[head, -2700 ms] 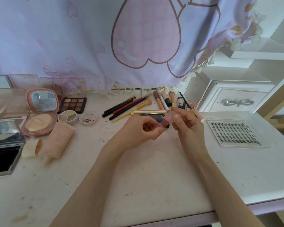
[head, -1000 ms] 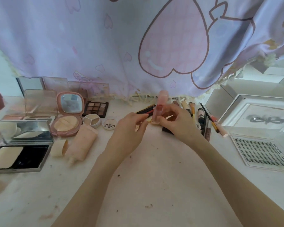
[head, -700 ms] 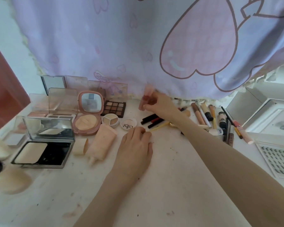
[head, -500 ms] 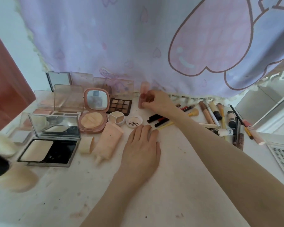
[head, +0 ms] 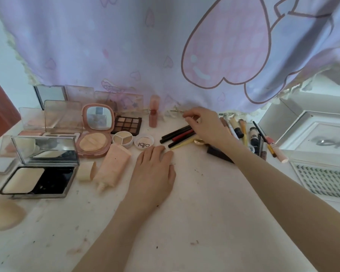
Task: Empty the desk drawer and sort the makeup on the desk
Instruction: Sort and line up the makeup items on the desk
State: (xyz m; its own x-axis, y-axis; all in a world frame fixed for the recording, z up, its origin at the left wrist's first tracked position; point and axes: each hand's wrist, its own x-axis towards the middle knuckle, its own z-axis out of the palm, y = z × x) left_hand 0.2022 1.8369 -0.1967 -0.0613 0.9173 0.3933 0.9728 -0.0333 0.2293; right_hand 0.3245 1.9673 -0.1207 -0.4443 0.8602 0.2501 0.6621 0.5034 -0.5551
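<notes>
The pink lip gloss tube is stood upright at the desk's back edge, just beside the eyeshadow palette, untouched. The left hand is laid flat on the desk, fingers straight. The right hand is held loosely curled above the dark pencils; nothing is seen gripped. Risk judged: the narrow tube could be toppled by a sleeve-level arm sweep, or pencils rolled off by a nudge.

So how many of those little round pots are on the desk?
2. The three-shade pot sits just in front of the eyeshadow palette; the white-topped pot lies right beside it, just beyond the fingers of the left hand. Others could be hidden under the right arm.
</notes>
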